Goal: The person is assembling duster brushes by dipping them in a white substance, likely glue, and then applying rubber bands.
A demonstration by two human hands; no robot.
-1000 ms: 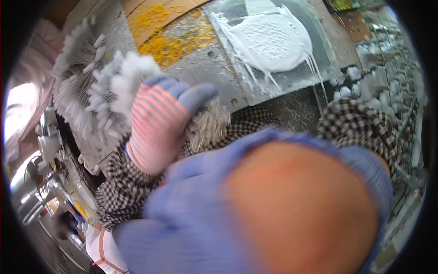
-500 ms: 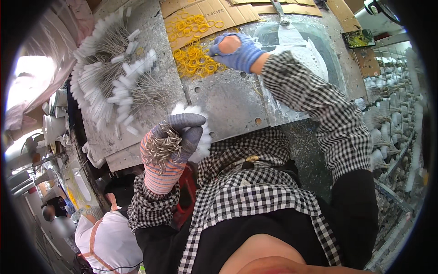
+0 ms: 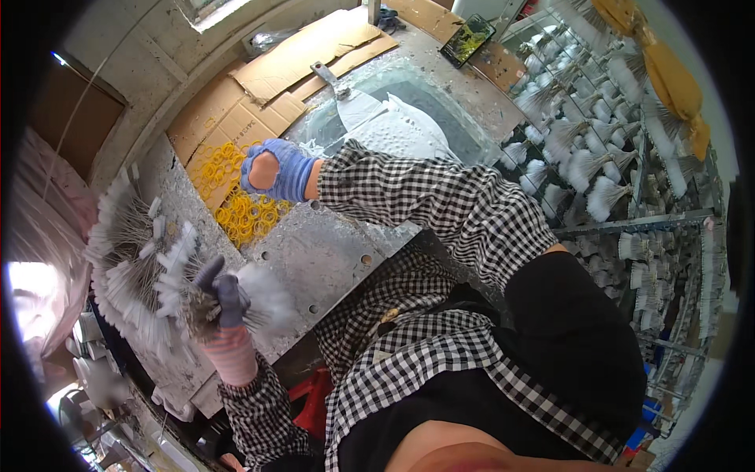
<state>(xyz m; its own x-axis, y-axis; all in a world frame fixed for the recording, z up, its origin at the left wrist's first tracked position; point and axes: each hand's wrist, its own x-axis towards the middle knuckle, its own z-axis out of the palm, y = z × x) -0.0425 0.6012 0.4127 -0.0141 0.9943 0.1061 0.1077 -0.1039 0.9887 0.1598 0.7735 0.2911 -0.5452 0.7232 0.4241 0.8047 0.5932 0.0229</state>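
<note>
My left hand (image 3: 226, 303), in a striped glove with grey fingers, is closed round a bundle of thin wire-stemmed brushes (image 3: 266, 297). Their white bristles fan out to the right of it, and the wire ends stick out on the other side. Just left lies a large heap of similar white-bristled brushes (image 3: 130, 263). My right hand (image 3: 277, 170) wears a blue glove with an opening on its back. It is over a pile of yellow rubber bands (image 3: 250, 219), its fingers curled; their tips are hidden.
White paste (image 3: 405, 130) with a broad scraper (image 3: 354, 106) in it covers a glassy sheet at the back. Cardboard (image 3: 314, 55) lies behind the bands. A phone (image 3: 468, 41) rests at the far right. Wire racks (image 3: 582, 149) with brush bundles stand to my right.
The view has turned, so the bench sits differently in it. My left hand with the bundle is now beside the brush heap. My right hand stays at the rubber bands.
</note>
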